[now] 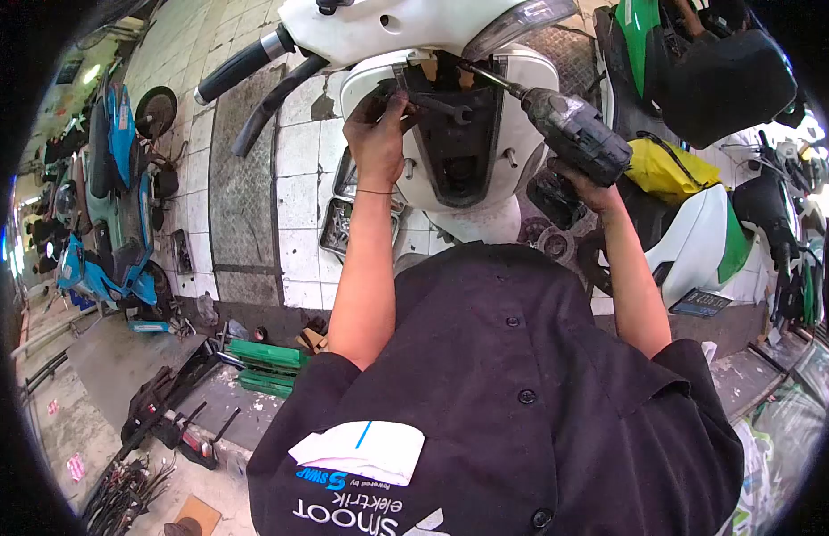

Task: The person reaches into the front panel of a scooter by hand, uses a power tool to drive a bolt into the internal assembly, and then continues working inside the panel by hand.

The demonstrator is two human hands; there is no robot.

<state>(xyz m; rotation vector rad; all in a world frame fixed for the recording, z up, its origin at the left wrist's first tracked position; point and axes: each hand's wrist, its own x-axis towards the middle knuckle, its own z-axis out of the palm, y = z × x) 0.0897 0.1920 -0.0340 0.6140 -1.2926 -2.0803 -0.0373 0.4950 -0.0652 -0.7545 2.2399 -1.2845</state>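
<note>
My left hand is at the left rim of the open front compartment of a white scooter. Its fingers are closed around an open-end wrench, whose jaw points right across the opening. In my right hand is a dark, worn cordless drill, gripped by its handle. The drill's long bit reaches up and left to the compartment's upper edge. What the tip touches there is too dark to make out.
A metal tray of small parts lies on the tiles below my left forearm. A handlebar grip juts out at upper left. Blue scooters stand left; a green and white scooter and a yellow bag are right.
</note>
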